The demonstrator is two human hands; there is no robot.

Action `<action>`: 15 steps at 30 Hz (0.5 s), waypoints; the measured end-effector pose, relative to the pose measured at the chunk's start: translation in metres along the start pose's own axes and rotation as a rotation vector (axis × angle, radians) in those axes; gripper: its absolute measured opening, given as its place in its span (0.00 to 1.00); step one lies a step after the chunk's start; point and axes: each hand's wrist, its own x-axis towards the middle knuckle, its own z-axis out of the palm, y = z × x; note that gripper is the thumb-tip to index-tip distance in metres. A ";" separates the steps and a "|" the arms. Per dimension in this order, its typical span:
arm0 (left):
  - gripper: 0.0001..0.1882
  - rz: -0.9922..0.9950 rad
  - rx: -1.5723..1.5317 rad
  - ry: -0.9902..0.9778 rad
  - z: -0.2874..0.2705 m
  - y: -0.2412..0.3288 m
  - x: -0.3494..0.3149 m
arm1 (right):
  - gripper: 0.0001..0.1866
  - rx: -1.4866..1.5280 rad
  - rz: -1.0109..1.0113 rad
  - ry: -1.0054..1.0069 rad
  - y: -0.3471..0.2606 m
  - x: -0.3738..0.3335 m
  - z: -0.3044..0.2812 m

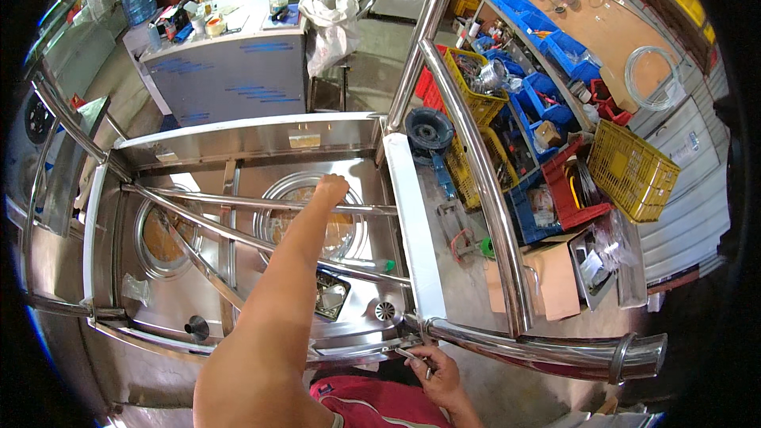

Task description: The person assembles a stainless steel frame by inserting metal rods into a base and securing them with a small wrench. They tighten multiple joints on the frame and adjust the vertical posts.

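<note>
A large steel frame [261, 123] with a shiny sheet-metal base stands before me, its two round openings ringed by raised rims. My left hand [331, 189] reaches across it, fingers curled, over the right-hand ringed opening [273, 226]. Just under the wrist passes a steel tube [372, 210]; whatever those fingers hold, if anything, is hidden. Low by the near right corner, my right hand [440, 380] closes around a small shiny metal piece [412, 357], its exact kind unclear. Another steel tube [210, 222] slants across the base. A small round drain grate [385, 311] sits near that corner.
Thick polished legs [479, 166] and a heavy tube [555, 353] jut out on the right. Beyond them are blue bins [547, 107], yellow crates [632, 170] and a cardboard box [547, 277]. A cluttered desk [226, 83] and white sack [329, 28] stand behind.
</note>
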 end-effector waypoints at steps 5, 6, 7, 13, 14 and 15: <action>0.13 -0.273 -0.536 0.378 -0.044 0.019 -0.038 | 0.11 0.088 -0.077 0.017 -0.011 0.006 0.003; 0.13 -0.380 -0.755 0.400 -0.065 0.027 -0.052 | 0.12 0.090 -0.059 0.031 -0.018 0.007 0.005; 0.12 -0.315 -1.098 0.482 -0.083 0.041 -0.078 | 0.11 0.013 -0.118 0.066 -0.027 0.009 0.005; 0.05 -0.063 -1.972 0.406 -0.183 0.162 -0.289 | 0.12 -0.135 -0.375 0.321 -0.077 0.033 0.025; 0.04 -0.050 -2.044 0.383 -0.192 0.176 -0.314 | 0.12 -0.133 -0.428 0.349 -0.083 0.034 0.030; 0.04 -0.056 -2.058 0.375 -0.201 0.185 -0.333 | 0.11 -0.146 -0.476 0.371 -0.088 0.035 0.034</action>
